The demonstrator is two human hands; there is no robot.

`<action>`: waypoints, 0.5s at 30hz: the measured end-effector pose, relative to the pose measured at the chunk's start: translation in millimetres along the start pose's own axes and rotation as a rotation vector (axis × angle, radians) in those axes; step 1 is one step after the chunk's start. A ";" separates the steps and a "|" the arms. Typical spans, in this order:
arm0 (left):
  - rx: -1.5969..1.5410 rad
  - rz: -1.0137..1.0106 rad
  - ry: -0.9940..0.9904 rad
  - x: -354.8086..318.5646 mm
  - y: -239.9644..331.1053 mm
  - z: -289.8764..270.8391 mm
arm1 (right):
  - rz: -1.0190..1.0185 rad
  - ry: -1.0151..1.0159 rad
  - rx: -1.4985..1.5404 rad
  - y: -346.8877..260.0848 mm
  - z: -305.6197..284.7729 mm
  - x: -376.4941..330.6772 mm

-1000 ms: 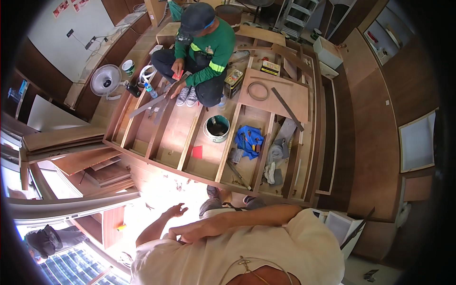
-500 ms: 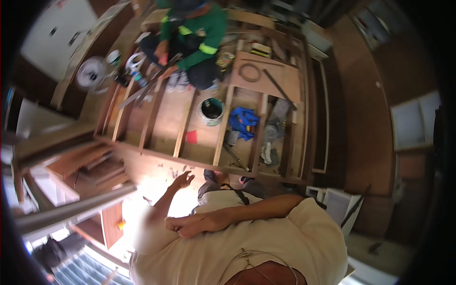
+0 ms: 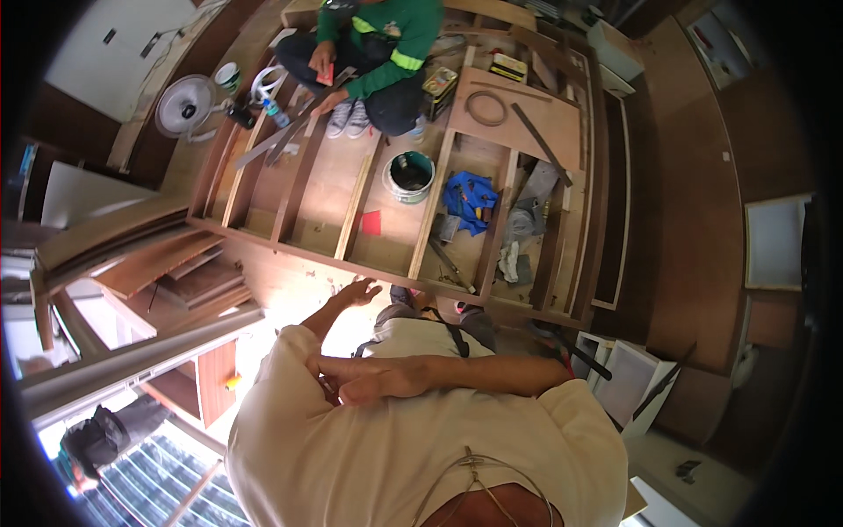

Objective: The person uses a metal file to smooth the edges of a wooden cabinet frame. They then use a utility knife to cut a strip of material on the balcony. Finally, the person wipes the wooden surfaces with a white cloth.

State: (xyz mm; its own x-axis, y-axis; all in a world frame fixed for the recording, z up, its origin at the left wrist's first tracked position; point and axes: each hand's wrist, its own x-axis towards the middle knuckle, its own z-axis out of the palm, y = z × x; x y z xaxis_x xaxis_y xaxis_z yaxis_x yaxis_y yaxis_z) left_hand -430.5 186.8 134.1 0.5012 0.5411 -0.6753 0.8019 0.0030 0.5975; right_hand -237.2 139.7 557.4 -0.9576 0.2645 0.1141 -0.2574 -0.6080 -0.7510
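My left hand point(image 3: 358, 292) reaches forward past the near edge of a wooden frame point(image 3: 303, 252), its fingers apart and holding nothing. My right forearm lies across my chest, and my right hand point(image 3: 382, 379) is closed at the left sleeve point(image 3: 294, 351) of my beige shirt. Its fingertips are partly hidden against the cloth. Inside the frame, between the slats, are a bucket point(image 3: 409, 177) with dark contents, a red square piece point(image 3: 371, 222) and a blue cloth point(image 3: 470, 200) with tools on it.
A person in a green top point(image 3: 395, 53) sits on the frame, holding long dark strips point(image 3: 290, 136). A board point(image 3: 518, 114) carries a coiled ring and a dark bar. A fan point(image 3: 186, 107) stands left, stacked wood panels point(image 3: 189, 277) nearer, a white open box point(image 3: 637, 378) right.
My left arm and right hand have shifted upward in view, with the left sleeve. The view has turned slightly, so the frame and the seated person appear further right.
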 end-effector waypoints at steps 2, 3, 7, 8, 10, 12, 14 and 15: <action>-0.057 -0.042 0.007 1.8 10.8 -2.4 | -0.056 -0.079 0.038 -3.1 1.5 4.5; -0.077 -0.017 0.043 2.2 15.4 -2.5 | -0.042 -0.065 0.022 -4.6 1.5 5.9; -0.169 -0.028 0.096 -4.2 23.3 7.5 | 0.001 -0.043 -0.017 -7.1 -2.4 2.4; -0.197 -0.052 0.105 -7.4 21.6 11.6 | 0.017 -0.048 -0.028 -6.7 -4.4 -0.2; -0.194 -0.090 0.107 -14.9 14.2 21.2 | -0.002 -0.052 0.004 -4.6 -9.2 -6.2; -0.184 -0.139 0.074 -20.9 1.7 30.2 | 0.000 -0.047 0.021 -1.6 -14.7 -11.2; -0.222 -0.188 0.045 -24.9 -13.9 39.2 | 0.022 -0.058 0.030 2.7 -19.2 -14.3; -0.235 -0.221 0.039 -26.2 -22.2 43.7 | 0.015 -0.030 0.053 5.5 -20.7 -14.9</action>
State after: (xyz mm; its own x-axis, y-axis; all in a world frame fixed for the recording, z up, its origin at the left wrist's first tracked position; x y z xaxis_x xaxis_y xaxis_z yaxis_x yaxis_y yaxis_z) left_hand -447.3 135.8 119.6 0.3073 0.5373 -0.7854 0.7907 0.3151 0.5249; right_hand -221.7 148.0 538.1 -0.9648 0.2324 0.1231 -0.2483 -0.6506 -0.7177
